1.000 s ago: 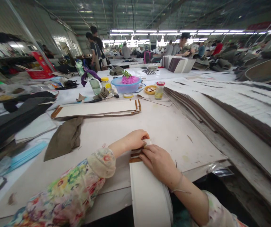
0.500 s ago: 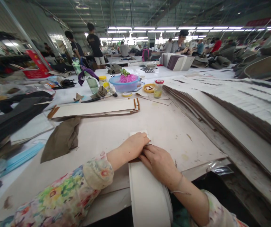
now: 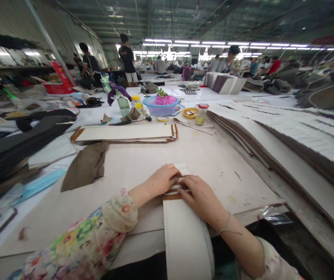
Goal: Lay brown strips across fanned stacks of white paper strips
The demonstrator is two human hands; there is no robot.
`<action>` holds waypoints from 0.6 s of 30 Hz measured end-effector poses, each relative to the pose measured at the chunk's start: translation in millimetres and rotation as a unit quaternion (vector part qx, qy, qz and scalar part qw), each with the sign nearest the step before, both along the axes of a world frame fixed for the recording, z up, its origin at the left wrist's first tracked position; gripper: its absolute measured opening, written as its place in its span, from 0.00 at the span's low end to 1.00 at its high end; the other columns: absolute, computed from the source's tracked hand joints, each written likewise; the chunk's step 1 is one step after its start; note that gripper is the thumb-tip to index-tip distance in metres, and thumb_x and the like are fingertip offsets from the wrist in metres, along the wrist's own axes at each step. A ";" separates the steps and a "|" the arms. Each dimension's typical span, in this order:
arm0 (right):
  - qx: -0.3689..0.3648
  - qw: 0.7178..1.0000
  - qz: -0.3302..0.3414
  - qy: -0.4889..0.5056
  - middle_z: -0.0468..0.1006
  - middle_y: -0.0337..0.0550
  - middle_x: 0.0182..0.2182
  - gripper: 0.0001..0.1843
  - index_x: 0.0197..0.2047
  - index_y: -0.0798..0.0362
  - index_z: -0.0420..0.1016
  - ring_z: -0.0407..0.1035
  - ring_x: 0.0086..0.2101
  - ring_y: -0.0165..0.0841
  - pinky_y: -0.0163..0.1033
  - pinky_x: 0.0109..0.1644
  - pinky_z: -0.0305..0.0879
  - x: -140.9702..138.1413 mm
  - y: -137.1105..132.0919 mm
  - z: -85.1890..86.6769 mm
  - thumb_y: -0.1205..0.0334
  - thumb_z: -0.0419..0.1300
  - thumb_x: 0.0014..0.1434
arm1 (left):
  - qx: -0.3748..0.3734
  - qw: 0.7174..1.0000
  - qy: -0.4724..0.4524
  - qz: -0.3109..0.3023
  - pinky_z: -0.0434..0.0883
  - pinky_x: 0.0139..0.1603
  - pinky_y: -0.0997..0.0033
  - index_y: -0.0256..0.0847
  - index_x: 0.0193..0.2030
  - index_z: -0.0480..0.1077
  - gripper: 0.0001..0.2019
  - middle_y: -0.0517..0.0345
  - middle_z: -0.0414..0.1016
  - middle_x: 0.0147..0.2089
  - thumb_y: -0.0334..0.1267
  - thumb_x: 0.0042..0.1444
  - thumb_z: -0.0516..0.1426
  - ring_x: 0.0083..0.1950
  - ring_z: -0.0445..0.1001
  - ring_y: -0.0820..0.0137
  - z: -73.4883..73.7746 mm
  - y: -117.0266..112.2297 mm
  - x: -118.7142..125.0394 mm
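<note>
A stack of long white strips (image 3: pixel 186 237) with brown ends lies before me and reaches over the near edge of the table. Its brown ends are fanned like steps under my fingers. My left hand (image 3: pixel 164 179) is closed at the left side of these ends, with curled fingers gripping the strips. From the right, my right hand (image 3: pixel 203 198) has its thumb and fingers bent around the same ends. The fingertips of both hands nearly meet. Beyond them, the far part of the pale strips (image 3: pixel 182 168) shows.
Another bundle of white strips (image 3: pixel 126 133) lies farther back, beside a brown cloth piece (image 3: pixel 85 167). Behind stand a blue basin (image 3: pixel 159 107), a red-lidded jar (image 3: pixel 201 116) and a yellow dish (image 3: pixel 189 113). Layered panels (image 3: pixel 283 151) fill the right. Co-workers stand in the background.
My hands have drawn slightly apart, and the stepped brown ends now show between them. The camera view has shifted a little, so the surroundings sit more to the right.
</note>
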State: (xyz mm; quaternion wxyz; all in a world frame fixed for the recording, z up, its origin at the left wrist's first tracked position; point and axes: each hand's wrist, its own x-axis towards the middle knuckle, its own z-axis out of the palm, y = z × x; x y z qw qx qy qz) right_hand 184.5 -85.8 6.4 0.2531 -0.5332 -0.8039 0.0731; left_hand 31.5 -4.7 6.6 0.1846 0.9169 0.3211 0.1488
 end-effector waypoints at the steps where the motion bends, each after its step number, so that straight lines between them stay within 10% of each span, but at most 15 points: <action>1: 0.005 1.000 -0.004 0.002 0.71 0.44 0.36 0.07 0.39 0.53 0.67 0.64 0.39 0.36 0.42 0.44 0.63 1.2 1.8 -0.7 0.65 0.55 0.55 | -0.003 1.000 -0.004 0.013 0.63 0.47 0.70 0.37 0.38 0.69 0.06 0.54 0.69 0.39 0.32 0.53 0.53 0.43 0.65 0.68 -0.6 0.1 -3.6; 6: 0.027 0.999 -0.022 -0.038 0.69 0.50 0.42 0.19 0.48 0.57 0.63 0.61 0.44 0.41 0.47 0.48 0.60 4.9 14.3 -4.3 0.61 0.58 0.53 | -0.017 0.999 -0.021 0.034 0.64 0.47 0.70 0.36 0.38 0.68 0.06 0.54 0.69 0.39 0.30 0.52 0.54 0.43 0.66 0.69 -1.8 -1.8 -11.8; 18: -0.003 0.994 0.031 -0.102 0.70 0.45 0.34 0.08 0.40 0.54 0.69 0.64 0.39 0.37 0.42 0.44 0.62 0.1 23.8 -0.9 0.61 0.54 0.57 | 0.028 0.999 0.039 0.011 0.64 0.42 0.69 0.37 0.32 0.67 0.06 0.54 0.66 0.36 0.32 0.56 0.50 0.40 0.65 0.67 0.6 -5.4 -8.5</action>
